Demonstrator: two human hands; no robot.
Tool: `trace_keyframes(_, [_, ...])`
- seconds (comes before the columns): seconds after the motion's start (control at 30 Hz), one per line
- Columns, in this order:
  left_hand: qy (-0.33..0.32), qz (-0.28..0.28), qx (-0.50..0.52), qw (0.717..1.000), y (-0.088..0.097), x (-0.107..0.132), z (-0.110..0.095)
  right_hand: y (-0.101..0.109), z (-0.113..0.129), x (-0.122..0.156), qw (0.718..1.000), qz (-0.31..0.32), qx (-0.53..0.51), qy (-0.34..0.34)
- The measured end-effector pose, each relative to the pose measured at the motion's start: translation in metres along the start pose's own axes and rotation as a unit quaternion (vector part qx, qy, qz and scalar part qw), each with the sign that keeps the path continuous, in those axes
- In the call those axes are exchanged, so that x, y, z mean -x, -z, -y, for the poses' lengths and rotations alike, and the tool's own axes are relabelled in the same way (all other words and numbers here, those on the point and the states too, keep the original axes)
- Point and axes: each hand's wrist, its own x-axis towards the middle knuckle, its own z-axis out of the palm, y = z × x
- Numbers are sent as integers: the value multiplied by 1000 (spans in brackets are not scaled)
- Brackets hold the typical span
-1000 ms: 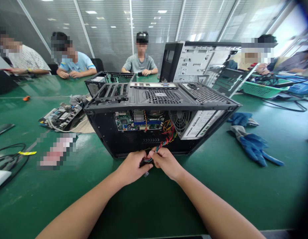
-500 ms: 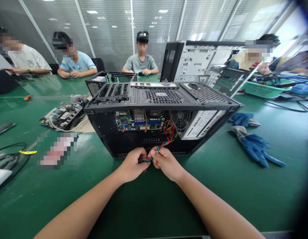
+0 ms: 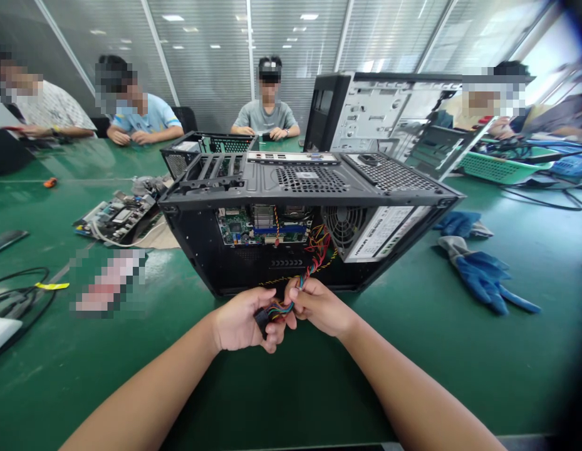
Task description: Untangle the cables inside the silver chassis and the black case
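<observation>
The left hand (image 3: 239, 324) is curling closed around a black plug (image 3: 261, 321), while the right hand (image 3: 319, 305) is pinching the bundle of coloured wires (image 3: 304, 277) just beside it. The wires are running up toward twelve o'clock into the open computer case (image 3: 300, 213), which is lying on the green bench (image 3: 291, 388). At two o'clock blue gloves (image 3: 483, 275) are lying on the bench; at ten o'clock a loose circuit board (image 3: 116, 216) is resting. Farther off, a second case (image 3: 366, 113) is standing at one o'clock, and people are sitting along the far edge.
</observation>
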Motion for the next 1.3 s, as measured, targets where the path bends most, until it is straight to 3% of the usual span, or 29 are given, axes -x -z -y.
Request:
trace_keyframes(0.07, [20,13,23,999,0,0,0,0,2,0,1000,9,-9,1])
trace_keyframes(0.17, [-5,2,4,1000,0,-1,1,0,2,0,1000,-1,-9,7])
trace_keyframes(0.3, [-87,-74,-99,989,1,-2,0,1,-1,-2,999,-36,0,16])
trace_keyframes(0.4, [-132,-136,-227,955,1,-4,0,1,-4,-4,998,-60,11,24])
trace_keyframes(0.5, [-191,-187,-381,885,-1,-5,-1,0,-6,-6,995,-88,22,31])
trace_keyframes(0.67, [-262,-281,-598,704,-5,-6,5,-4,-9,-9,989,-141,41,32])
trace_keyframes(0.77, [-282,-323,-631,646,-2,-9,11,-7,-12,-10,985,-158,52,48])
trace_keyframes(0.93, [-331,-336,-600,646,0,-14,19,-11,-17,-11,980,-184,37,68])
trace_keyframes(1.07, [-328,-356,-605,633,-3,-14,20,-9,-20,-11,978,-189,43,75])
trace_keyframes(1.13, [-313,-364,-599,640,-5,-13,17,-6,-20,-11,976,-187,78,74])
trace_keyframes(1.2, [-287,-351,-571,684,-4,-12,12,-4,-19,-11,976,-177,114,64])
trace_keyframes(1.3, [-206,-287,-462,814,-1,-9,3,-3,-15,-10,983,-137,111,46])
